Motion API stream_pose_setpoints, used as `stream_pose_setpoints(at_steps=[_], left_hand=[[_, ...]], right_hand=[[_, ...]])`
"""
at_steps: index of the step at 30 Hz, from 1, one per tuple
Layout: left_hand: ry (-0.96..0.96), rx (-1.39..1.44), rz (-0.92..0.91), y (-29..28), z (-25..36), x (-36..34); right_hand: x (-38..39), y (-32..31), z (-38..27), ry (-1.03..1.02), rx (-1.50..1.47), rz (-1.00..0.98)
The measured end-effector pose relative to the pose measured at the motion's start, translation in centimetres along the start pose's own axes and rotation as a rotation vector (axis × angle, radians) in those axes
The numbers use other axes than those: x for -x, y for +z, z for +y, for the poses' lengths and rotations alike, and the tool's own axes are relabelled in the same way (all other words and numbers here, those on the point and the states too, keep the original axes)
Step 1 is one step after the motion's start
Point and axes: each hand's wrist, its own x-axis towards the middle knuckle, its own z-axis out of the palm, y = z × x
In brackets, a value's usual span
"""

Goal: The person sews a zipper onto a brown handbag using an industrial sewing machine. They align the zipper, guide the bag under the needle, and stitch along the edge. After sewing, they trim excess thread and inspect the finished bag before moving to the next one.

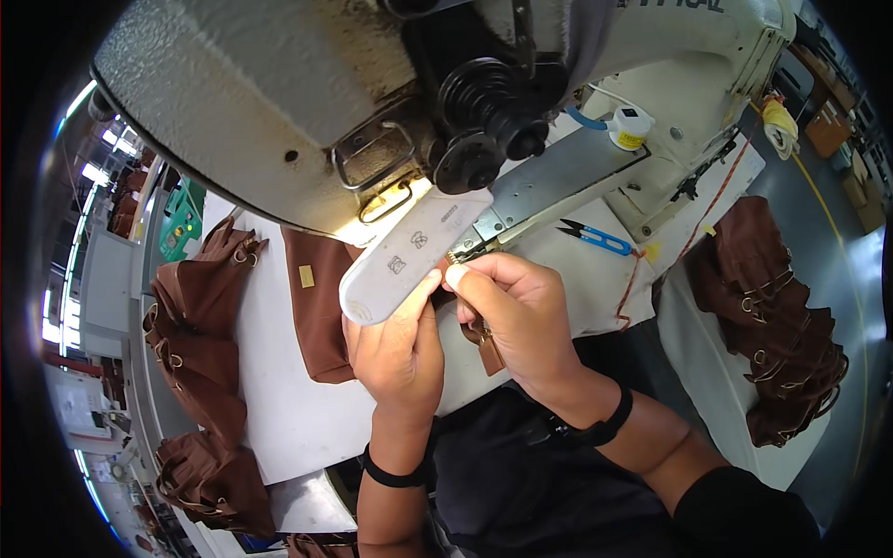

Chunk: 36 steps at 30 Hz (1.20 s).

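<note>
Brown leather-like piece (490,357) at the tip of a sewing machine arm (567,177): the right hand (523,316) pinches it between thumb and forefinger; the left hand (398,358) lies close beside, its grip partly hidden. Work appears mid-course; completed and remaining stitching cannot be distinguished. Brown bags (209,298) lie at left.

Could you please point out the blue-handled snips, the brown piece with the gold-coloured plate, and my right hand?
Blue-handled snips (603,241): head view, on the handle.
Brown piece (318,313): head view, on its flat front below the plate.
Right hand (523,321): head view, on its back.
</note>
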Motion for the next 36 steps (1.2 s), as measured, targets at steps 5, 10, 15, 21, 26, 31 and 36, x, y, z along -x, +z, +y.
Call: stream_pose_setpoints(at_steps=[5,10,15,21,26,31,36], left_hand=[[-0.026,-0.021,0.020,0.4,0.1,0.0],[-0.070,0.009,0.058,0.8,-0.4,0.0],[-0.183,0.057,0.045,1.0,-0.2,0.0],[-0.287,0.114,0.071,1.2,0.1,-0.1],[-0.218,0.075,0.087,1.4,-0.2,-0.1],[-0.144,0.036,0.101,1.6,-0.3,-0.4],[-0.117,0.004,0.081,1.5,-0.2,-0.4]], right_hand=[[-0.7,-0.2,0.2,0.023,-0.026,0.003],[-0.9,0.3,0.0,-0.044,0.047,0.024],[-1.0,0.1,-0.6,-0.052,0.214,0.048],[-0.9,-1.1,-2.6,-0.086,0.603,-0.084],[-0.8,-2.1,-1.3,-0.500,0.788,0.007],[-1.7,-1.3,-2.1,-0.434,0.623,0.029],[-2.4,-0.5,-3.7,-0.305,0.604,-0.074]])
